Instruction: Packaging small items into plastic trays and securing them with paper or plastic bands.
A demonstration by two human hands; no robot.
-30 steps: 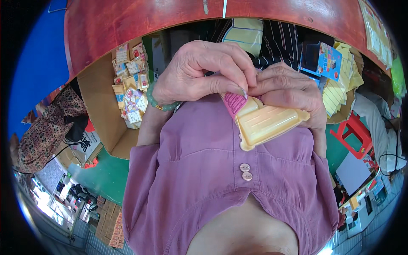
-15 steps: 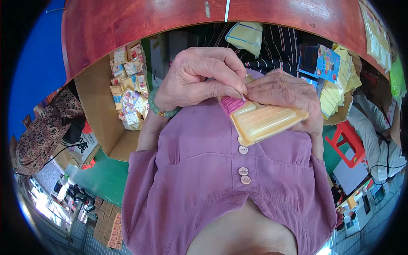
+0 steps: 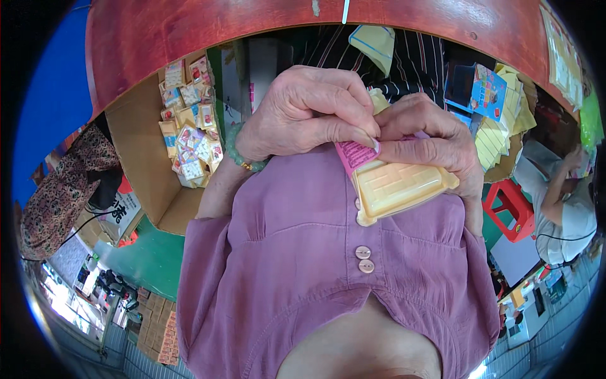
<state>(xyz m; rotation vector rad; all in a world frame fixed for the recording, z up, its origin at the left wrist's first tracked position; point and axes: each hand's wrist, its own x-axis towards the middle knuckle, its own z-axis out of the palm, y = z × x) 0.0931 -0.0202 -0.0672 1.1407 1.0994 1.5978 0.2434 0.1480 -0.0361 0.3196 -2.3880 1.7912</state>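
Note:
Close against my purple buttoned shirt (image 3: pixel 297 252) I hold a pale yellow moulded plastic pack (image 3: pixel 398 189) with a pink printed card (image 3: pixel 356 155) at its upper end. My left hand (image 3: pixel 309 114), a green bead bracelet (image 3: pixel 235 148) on its wrist, pinches the top edge of the pink card with fingertips and thumb. My right hand (image 3: pixel 429 136) wraps over the pack's far side and holds it from the right. The fingertips of both hands meet at the card.
A red table edge (image 3: pixel 252 25) curves across the top. An open cardboard box (image 3: pixel 145 158) with several small yellow packets stands at left. Stacked yellow packs (image 3: pixel 499 136), a red stool (image 3: pixel 512 211) and a seated person (image 3: pixel 562 202) are at right.
Both hands have stayed on the pack. The pack has tipped slightly flatter, and my left fingertips have closed more tightly on the pink card's edge.

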